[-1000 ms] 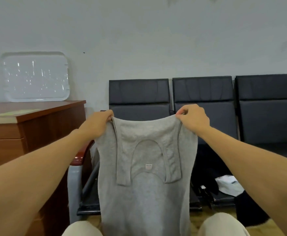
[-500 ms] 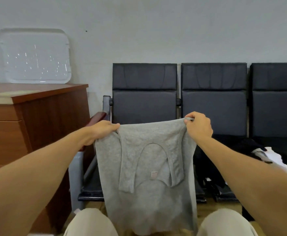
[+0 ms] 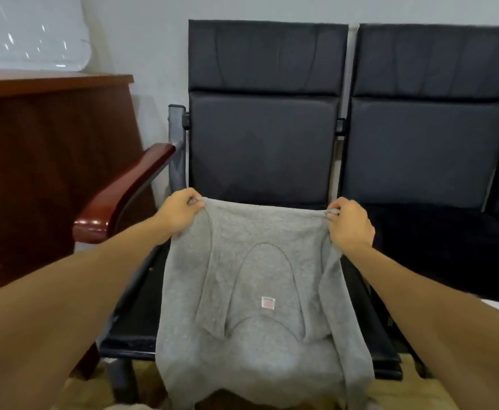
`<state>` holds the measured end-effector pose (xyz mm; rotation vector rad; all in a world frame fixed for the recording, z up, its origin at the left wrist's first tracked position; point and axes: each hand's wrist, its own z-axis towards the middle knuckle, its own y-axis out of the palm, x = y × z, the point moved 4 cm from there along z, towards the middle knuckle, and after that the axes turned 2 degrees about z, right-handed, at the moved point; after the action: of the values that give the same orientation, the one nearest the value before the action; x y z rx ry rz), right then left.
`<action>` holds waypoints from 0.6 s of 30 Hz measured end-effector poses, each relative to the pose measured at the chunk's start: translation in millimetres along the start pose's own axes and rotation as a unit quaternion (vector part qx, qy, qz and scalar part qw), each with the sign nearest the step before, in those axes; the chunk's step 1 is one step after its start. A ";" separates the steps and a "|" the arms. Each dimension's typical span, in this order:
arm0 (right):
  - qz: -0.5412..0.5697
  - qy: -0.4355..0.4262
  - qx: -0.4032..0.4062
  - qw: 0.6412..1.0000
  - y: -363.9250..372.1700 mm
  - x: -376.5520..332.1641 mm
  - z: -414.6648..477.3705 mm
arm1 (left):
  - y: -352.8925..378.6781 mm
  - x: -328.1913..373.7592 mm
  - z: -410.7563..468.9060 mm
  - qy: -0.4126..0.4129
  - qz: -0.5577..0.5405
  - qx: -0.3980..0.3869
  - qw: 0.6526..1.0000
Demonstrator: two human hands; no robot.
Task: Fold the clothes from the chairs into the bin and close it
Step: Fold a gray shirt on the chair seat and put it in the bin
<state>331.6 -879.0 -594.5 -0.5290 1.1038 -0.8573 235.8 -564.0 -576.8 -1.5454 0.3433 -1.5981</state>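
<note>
I hold the grey knitted sleeveless top (image 3: 251,291) by its far edge, left hand (image 3: 180,214) pinching one corner and right hand (image 3: 350,224) the other; it drapes over the black padded chair seat (image 3: 132,321), long axis running toward me, both hands equally near
</note>
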 end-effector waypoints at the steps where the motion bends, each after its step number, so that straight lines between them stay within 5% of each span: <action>1: 0.000 0.001 -0.010 1.000 14.5 7.0 5.4 | 12.0 -9.1 7.9 -0.014 -0.002 0.004 1.000; 9: -0.094 -0.204 -0.111 0.968 114.1 32.3 64.1 | 77.4 -63.6 93.1 0.001 0.249 -0.054 0.967; 15: -0.206 -0.367 -0.028 0.906 153.1 34.4 117.4 | 98.5 -69.7 150.2 0.086 0.393 0.066 0.913; 18: -0.277 -0.329 -0.082 0.899 166.5 43.1 133.2 | 116.8 -76.0 151.3 0.075 0.375 0.102 0.918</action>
<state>518.0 -822.5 -691.4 -1.2125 0.3920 -0.9660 408.0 -523.7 -681.8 -0.9510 0.7291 -1.0891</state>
